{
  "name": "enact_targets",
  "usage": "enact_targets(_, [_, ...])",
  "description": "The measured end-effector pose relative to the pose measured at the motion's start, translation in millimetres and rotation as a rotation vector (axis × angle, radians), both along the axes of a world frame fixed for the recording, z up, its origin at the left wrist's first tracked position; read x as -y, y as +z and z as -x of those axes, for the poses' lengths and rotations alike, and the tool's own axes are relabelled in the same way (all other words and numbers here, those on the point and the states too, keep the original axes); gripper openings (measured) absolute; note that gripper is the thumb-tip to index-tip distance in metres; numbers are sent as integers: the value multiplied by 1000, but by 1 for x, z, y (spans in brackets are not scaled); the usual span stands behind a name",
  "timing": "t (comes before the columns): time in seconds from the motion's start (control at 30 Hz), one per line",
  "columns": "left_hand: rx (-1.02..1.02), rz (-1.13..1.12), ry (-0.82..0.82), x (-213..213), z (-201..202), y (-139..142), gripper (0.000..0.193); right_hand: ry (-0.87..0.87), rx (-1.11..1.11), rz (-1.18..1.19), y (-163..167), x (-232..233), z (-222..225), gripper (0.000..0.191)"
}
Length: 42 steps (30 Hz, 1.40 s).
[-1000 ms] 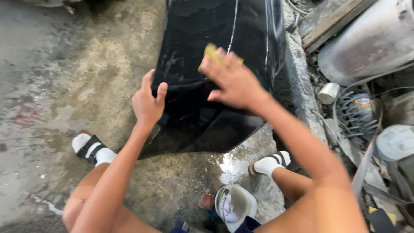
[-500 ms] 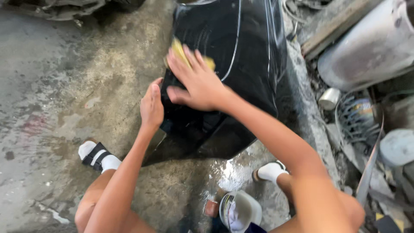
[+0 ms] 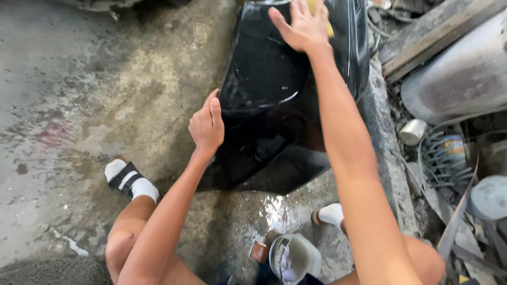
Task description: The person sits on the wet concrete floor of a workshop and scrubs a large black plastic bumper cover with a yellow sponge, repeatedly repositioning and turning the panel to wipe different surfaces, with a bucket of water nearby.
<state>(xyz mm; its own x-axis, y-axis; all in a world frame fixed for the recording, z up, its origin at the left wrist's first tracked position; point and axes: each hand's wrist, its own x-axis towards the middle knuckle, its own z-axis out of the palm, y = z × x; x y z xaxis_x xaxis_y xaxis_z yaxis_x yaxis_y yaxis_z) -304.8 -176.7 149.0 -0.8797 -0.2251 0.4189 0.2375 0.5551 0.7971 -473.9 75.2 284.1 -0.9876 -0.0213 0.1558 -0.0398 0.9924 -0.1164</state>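
The glossy black panel [image 3: 274, 105] lies on the wet concrete floor [image 3: 79, 79], its right edge close to a raised curb [image 3: 388, 158]. The left hand [image 3: 207, 126] rests its grip, fingers together, against the panel's left edge. The right hand [image 3: 301, 26] presses a yellow sponge [image 3: 321, 16] flat near the far end, with bare floor to the left.

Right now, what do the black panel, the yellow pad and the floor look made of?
Black panel: glossy painted sheet, metal or plastic, cannot tell; it mirrors light and has a bright highlight line.
Yellow pad under the right hand: probably sponge or foam; mostly hidden.
Floor: rough bare concrete, stained and wet in patches.
Left hand rests on the panel's edge.
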Motion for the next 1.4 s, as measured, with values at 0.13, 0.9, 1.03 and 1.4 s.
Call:
enact_targets(0.13, [-36, 19, 14, 1, 0, -4, 51, 122, -27, 27, 9, 58, -2, 98])
enact_targets(0.9, [-11, -13, -13, 1, 1, 2, 51, 514, -344, -13, -13, 46, -127, 63])
enact_targets(1.03, [21, 23, -58, 5, 3, -4, 51, 634, -362, -31, -74, 109, -172, 63])
enact_targets(1.4, [37, -91, -78, 5, -3, 2, 55, -26, -353, 471, -65, -14, -162, 61])
